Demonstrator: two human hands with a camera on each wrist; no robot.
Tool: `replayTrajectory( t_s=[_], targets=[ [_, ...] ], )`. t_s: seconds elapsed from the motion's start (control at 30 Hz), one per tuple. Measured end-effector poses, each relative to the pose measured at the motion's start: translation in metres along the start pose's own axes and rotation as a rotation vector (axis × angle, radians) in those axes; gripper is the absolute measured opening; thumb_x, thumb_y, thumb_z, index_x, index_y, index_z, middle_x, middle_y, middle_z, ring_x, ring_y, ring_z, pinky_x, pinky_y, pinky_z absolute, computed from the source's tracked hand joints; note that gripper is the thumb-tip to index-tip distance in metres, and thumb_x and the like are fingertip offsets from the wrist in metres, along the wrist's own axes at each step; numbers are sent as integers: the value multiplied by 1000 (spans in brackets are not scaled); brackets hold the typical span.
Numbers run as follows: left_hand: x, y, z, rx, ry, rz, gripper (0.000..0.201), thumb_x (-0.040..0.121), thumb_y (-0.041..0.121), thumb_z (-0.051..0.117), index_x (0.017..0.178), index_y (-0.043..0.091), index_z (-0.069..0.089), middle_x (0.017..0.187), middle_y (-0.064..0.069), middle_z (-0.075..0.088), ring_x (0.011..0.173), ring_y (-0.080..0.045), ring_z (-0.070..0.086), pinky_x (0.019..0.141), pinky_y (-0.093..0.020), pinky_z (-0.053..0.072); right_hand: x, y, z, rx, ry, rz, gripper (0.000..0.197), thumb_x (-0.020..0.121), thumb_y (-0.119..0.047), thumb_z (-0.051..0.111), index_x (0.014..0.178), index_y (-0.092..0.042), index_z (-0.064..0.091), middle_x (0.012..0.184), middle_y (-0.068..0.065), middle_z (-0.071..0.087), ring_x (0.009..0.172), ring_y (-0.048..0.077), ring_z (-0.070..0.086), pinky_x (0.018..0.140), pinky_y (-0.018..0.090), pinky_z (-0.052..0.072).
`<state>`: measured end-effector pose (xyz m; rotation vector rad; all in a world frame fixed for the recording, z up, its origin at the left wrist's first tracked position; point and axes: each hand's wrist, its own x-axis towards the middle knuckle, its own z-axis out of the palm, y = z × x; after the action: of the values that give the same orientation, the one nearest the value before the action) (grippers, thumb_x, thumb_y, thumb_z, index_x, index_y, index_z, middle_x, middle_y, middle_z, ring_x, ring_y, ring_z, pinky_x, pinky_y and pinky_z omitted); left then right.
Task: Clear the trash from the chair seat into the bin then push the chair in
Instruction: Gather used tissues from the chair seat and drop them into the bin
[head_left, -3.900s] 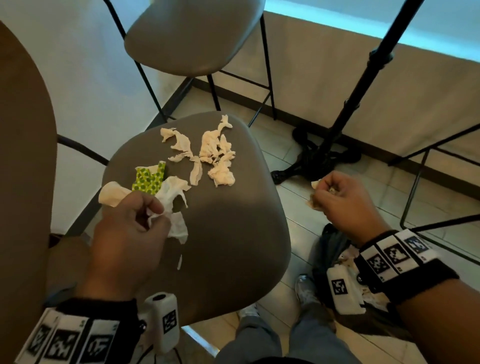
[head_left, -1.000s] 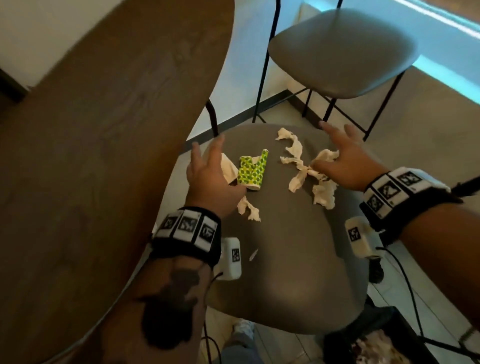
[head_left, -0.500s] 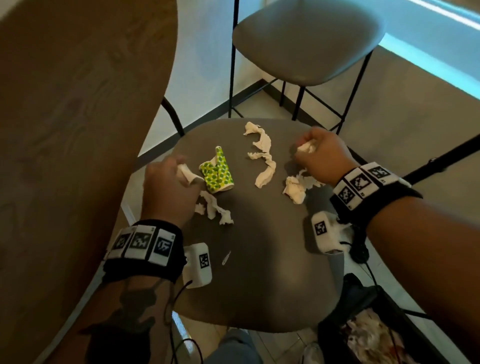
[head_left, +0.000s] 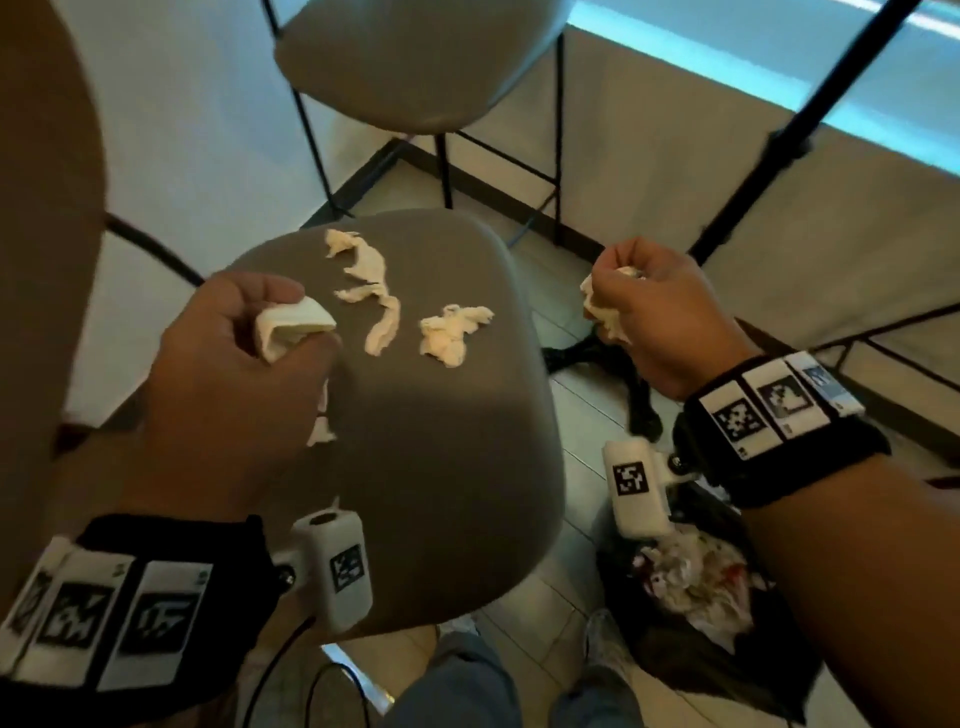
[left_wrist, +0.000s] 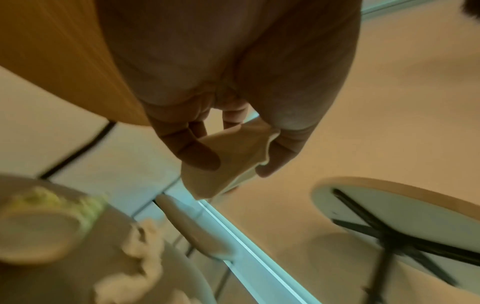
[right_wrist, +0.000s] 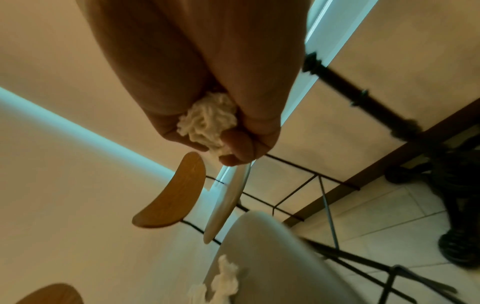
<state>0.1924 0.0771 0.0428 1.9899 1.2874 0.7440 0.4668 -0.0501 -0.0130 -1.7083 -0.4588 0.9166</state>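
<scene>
Tissue scraps (head_left: 375, 291) near seat (head_left: 415, 441) edge.

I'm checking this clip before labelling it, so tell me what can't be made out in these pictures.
- Green cup: head view, hidden behind the left hand; left wrist view shows it only as a blur.
- Bin: head view, partly covered by the right wrist and arm.
- Tissue wad: the right hand hides most of it in both views.
- Tissue scraps on the seat: partly under the left hand.
</scene>
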Motion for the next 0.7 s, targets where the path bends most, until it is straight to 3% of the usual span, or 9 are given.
replayTrajectory(
  t_s=[0.07,0.17,0.3,0.4,0.47,0.53,0.6,0.7],
  targets=[
    [-13,22,32,-18,-133,54,30,86,24,77,113,22,65,99,12,67,87,9,62,76,-11,48,-29,21,-40,70,15,29,11,88,-14,65,87,-25,63,98,8,63,82,21,61,60,27,49],
    [-40,50,92,-68,-370,39,27,84,27,77,108,31,65,90,23,64,79,22,59,66,-10,46,-76,67,-101,162,128,69,17,84,-11,63,76,-26,62,82,8,60,71,24,54,50,26,41],
    [-92,70,188,-155,-643,-6,25,81,21,82,98,28,66,73,15,70,61,5,65,51,-9,46,-141,144,-172,187,326,194,23,88,-2,59,76,-21,60,70,2,58,63,20,49,49,26,39],
    [-134,75,260,-100,-856,-12,19,83,19,79,96,25,67,75,3,71,57,-5,62,50,-14,47,-177,208,-211,227,451,319,12,86,-14,62,75,-18,58,72,8,58,59,19,45,50,29,36],
    [-161,74,306,-67,-981,-37,15,84,20,77,95,23,67,74,1,68,55,-3,59,48,-12,45,-190,254,-229,221,505,407,9,81,-23,62,74,-19,59,77,10,58,64,20,45,54,31,35],
    [-187,66,354,5,-1086,-63,13,84,23,76,93,24,67,77,4,69,59,1,61,51,-12,47,-196,303,-242,202,552,513,10,83,-22,61,74,-19,59,78,9,59,67,21,48,55,31,37],
    [-209,48,401,86,-1179,-147,15,81,27,76,94,24,68,82,3,72,70,-3,68,67,-25,59,-195,351,-251,207,575,613,14,87,-15,58,74,-17,57,79,10,59,63,20,49,52,29,37],
    [-234,10,464,187,-1263,-289,27,69,37,76,94,27,69,92,-3,75,86,-23,74,80,-49,63,-183,415,-258,257,590,730,7,80,-24,58,78,-17,59,82,14,58,59,21,48,50,28,37]
  ],
)
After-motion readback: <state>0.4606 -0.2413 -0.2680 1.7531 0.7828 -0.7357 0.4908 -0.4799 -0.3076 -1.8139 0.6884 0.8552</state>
